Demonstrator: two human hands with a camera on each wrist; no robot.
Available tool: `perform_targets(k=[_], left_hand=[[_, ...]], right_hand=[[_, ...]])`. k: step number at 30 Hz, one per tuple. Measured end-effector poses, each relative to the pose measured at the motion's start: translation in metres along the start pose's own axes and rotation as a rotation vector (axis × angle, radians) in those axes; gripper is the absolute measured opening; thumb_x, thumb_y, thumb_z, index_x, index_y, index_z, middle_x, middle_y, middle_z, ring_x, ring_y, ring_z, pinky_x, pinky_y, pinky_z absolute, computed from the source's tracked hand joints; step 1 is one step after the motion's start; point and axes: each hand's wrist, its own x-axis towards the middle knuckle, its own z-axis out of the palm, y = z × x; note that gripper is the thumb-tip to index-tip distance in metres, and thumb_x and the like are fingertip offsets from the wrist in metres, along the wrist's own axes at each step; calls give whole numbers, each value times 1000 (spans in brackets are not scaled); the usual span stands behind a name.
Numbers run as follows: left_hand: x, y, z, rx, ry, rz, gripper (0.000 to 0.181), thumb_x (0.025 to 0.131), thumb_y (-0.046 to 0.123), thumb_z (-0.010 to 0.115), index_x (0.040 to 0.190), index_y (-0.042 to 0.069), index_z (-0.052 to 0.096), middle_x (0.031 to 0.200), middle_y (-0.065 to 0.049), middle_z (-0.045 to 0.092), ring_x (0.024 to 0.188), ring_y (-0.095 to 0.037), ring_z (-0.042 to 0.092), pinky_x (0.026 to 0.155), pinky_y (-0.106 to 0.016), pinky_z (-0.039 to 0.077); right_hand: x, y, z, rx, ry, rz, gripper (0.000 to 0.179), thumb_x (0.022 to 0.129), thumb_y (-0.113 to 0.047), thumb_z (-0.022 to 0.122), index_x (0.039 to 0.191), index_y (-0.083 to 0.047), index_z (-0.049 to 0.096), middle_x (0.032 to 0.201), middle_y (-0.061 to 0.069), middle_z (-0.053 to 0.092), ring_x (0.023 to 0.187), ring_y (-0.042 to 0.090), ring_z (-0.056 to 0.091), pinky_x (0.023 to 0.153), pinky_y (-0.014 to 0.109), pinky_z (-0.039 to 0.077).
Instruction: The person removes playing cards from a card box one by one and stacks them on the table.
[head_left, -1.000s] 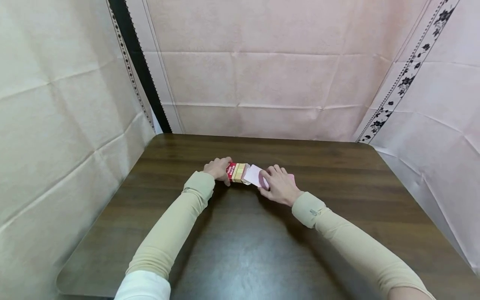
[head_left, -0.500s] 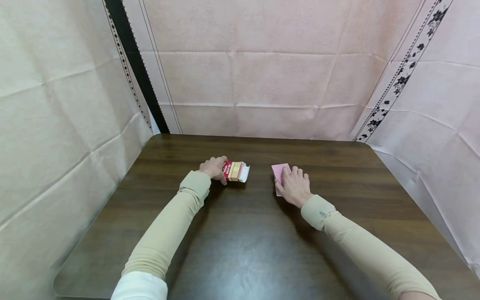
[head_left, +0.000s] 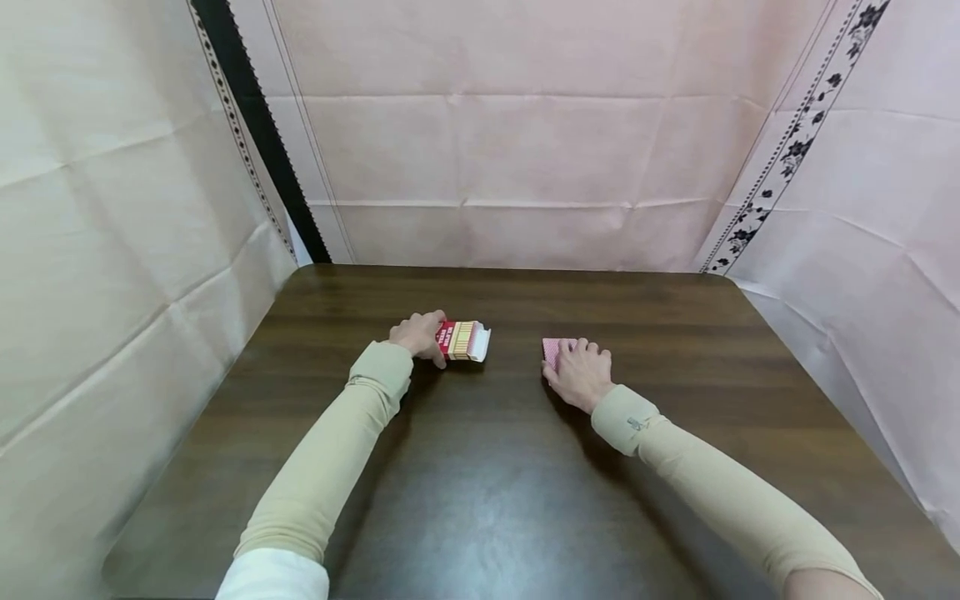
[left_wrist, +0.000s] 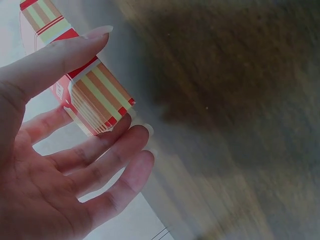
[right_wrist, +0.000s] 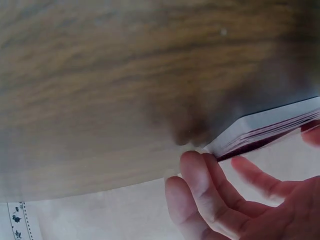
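In the head view my left hand [head_left: 418,337] grips one end of a red and cream striped card box [head_left: 462,340], whose white open flap points right. Close up in the left wrist view, the thumb lies across the striped box [left_wrist: 102,92] and the fingers come round its other side. To the right, apart from the box, my right hand [head_left: 582,373] holds a deck of playing cards [head_left: 553,350] with pink patterned backs. Seen edge-on in the right wrist view, the stacked deck [right_wrist: 270,131] sits between the fingers; the hand hides part of it.
Both hands are over the far half of a dark brown wooden table [head_left: 480,467]. Pale creased cloth [head_left: 540,150] hangs behind it and on both sides. A black strip [head_left: 258,125] runs down the back left corner.
My right hand has drawn the cards out of the box's open end and off to the right, then turned them slightly. My left hand keeps its grip on the box.
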Motion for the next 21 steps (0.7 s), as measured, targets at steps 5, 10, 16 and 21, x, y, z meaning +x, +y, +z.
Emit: perform_targets(k=[5, 10, 16, 21], left_hand=[[0, 0, 0, -5, -8, 7, 79, 70, 23, 85, 137, 16, 43, 127, -15, 55, 111, -33, 54, 93, -53, 43], [-2, -3, 0, -7, -12, 6, 79, 70, 23, 85, 136, 16, 43, 127, -15, 55, 110, -33, 54, 92, -52, 43], [0, 0, -2, -5, -2, 19, 80, 69, 23, 85, 137, 16, 43, 126, -13, 55, 109, -32, 54, 92, -51, 44], [2, 4, -2, 0, -3, 27, 81, 68, 22, 87, 137, 18, 44, 129, -12, 55, 111, -32, 53, 93, -52, 43]], right_hand=[[2, -2, -1, -18, -42, 6, 60, 94, -56, 46, 120, -3, 55, 106, 24, 60, 96, 41, 59, 81, 55, 46], [5, -6, -3, -18, -74, 2, 65, 93, -61, 43, 122, -5, 53, 109, 24, 60, 99, 41, 59, 81, 55, 46], [11, -3, -14, 8, -90, 9, 66, 94, -62, 41, 126, -4, 51, 112, 24, 58, 102, 42, 57, 80, 55, 47], [22, -3, -29, 122, 50, -183, 45, 96, -40, 51, 124, -5, 55, 118, 22, 53, 110, 39, 50, 85, 53, 47]])
